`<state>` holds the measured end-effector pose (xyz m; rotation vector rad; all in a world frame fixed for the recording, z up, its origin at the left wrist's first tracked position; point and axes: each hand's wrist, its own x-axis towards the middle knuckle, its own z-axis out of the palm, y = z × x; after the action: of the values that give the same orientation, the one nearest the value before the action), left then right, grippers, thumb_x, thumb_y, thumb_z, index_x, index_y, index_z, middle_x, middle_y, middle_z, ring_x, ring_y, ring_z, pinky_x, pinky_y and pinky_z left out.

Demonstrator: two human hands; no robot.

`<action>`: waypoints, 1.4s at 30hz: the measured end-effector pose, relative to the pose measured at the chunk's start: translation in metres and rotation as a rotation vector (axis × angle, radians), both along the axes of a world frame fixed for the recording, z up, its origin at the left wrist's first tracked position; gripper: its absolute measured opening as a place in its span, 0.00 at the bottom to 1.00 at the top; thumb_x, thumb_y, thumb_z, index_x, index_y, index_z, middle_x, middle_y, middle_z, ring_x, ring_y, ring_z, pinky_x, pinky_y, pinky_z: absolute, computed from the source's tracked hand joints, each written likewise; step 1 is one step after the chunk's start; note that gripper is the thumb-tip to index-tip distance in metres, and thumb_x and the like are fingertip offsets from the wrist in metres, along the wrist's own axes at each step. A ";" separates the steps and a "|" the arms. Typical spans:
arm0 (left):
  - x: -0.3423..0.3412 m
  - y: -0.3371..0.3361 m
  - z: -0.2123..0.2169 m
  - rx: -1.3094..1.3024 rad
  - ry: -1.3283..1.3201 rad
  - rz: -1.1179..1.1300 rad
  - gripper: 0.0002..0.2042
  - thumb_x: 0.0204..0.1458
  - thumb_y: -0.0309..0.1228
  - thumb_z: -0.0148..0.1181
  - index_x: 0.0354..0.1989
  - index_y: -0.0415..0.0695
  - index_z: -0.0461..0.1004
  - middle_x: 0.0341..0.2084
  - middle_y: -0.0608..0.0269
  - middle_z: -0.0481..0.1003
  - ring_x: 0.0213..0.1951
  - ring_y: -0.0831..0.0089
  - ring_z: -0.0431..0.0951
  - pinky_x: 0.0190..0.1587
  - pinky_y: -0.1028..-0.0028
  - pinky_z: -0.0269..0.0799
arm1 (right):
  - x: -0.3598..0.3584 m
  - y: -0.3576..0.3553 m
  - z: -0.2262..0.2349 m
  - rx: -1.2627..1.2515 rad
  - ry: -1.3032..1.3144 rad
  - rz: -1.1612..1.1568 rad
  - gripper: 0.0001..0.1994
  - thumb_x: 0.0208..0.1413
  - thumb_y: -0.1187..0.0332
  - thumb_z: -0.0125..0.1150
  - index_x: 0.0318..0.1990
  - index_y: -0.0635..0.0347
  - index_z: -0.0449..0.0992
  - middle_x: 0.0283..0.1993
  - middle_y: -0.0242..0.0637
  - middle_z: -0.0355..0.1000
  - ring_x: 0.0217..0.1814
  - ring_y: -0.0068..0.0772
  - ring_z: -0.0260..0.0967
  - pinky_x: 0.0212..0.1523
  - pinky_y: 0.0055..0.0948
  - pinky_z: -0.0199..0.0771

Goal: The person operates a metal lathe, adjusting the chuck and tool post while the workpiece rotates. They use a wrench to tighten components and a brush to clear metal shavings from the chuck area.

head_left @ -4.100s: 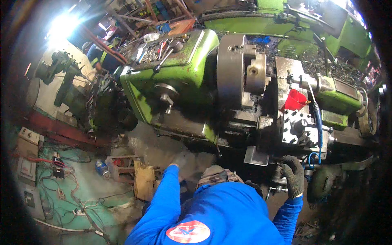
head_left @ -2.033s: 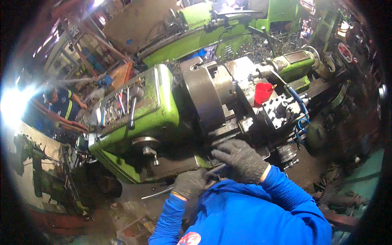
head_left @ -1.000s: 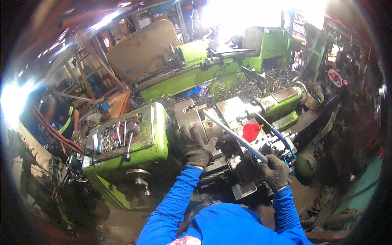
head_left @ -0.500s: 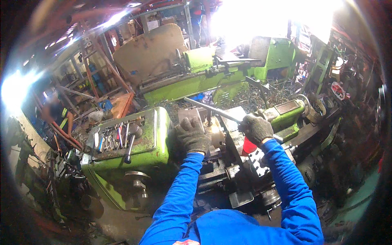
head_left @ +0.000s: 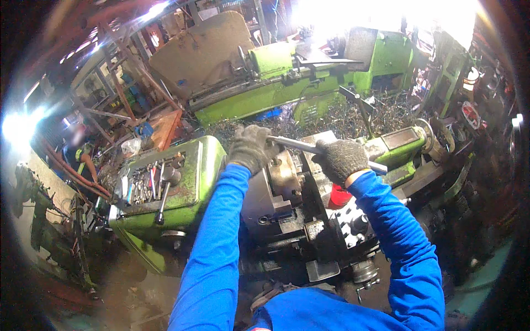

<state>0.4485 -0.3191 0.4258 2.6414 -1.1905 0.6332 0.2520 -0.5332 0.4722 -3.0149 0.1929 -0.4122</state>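
Observation:
A long grey metal bar slopes down to the right above the lathe chuck. My left hand, in a dark knitted glove, closes around its left end by the chuck's top. My right hand, gloved alike, is wrapped around the bar farther right, and a short end sticks out past it. The left glove hides the bar's far tip. Below my right hand, a red container stands beside the lathe carriage.
Several wrenches and small tools lie on the green headstock, near a lever. The tailstock is to the right. Metal shavings pile up behind, before another green lathe. A person is at far left.
My left hand has gone from over the chuck's near side up and away to the bar's left end and closed there. The right hand keeps its grip. The view has shifted slightly.

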 end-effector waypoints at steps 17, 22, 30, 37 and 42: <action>0.045 -0.005 0.040 0.306 0.397 -0.143 0.44 0.54 0.80 0.43 0.42 0.48 0.88 0.44 0.46 0.85 0.51 0.48 0.83 0.54 0.52 0.77 | -0.024 -0.024 0.047 -0.247 0.434 -0.403 0.19 0.61 0.53 0.56 0.49 0.52 0.86 0.48 0.50 0.83 0.52 0.51 0.83 0.54 0.50 0.82; 0.046 -0.004 0.037 0.325 0.418 -0.127 0.46 0.50 0.82 0.43 0.41 0.49 0.89 0.41 0.48 0.85 0.48 0.50 0.85 0.55 0.54 0.77 | -0.024 -0.021 0.034 -0.322 0.380 -0.432 0.20 0.58 0.54 0.54 0.44 0.55 0.88 0.44 0.51 0.84 0.49 0.54 0.84 0.53 0.49 0.83; 0.044 -0.009 0.031 0.334 0.404 -0.104 0.50 0.49 0.84 0.40 0.45 0.47 0.87 0.45 0.43 0.84 0.52 0.47 0.83 0.58 0.52 0.76 | -0.029 -0.052 0.009 -0.405 0.207 -0.348 0.17 0.57 0.56 0.57 0.42 0.55 0.86 0.40 0.53 0.83 0.45 0.53 0.85 0.48 0.49 0.85; 0.020 -0.002 0.027 0.245 0.343 0.055 0.52 0.52 0.82 0.39 0.45 0.39 0.86 0.48 0.38 0.82 0.54 0.44 0.82 0.60 0.51 0.74 | 0.010 -0.081 0.016 -0.379 0.205 -0.256 0.16 0.53 0.57 0.61 0.43 0.55 0.85 0.39 0.53 0.83 0.44 0.53 0.84 0.50 0.51 0.84; -0.008 -0.006 0.033 0.239 0.423 0.222 0.51 0.53 0.81 0.38 0.45 0.39 0.86 0.49 0.37 0.82 0.55 0.42 0.81 0.59 0.51 0.74 | 0.042 -0.123 -0.010 -0.411 0.110 -0.123 0.13 0.52 0.58 0.62 0.39 0.54 0.85 0.37 0.50 0.84 0.43 0.51 0.85 0.50 0.51 0.84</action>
<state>0.4409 -0.3248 0.4586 2.9239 -0.9039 -0.0539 0.2938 -0.6564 0.4626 -3.4461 0.3416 -0.3302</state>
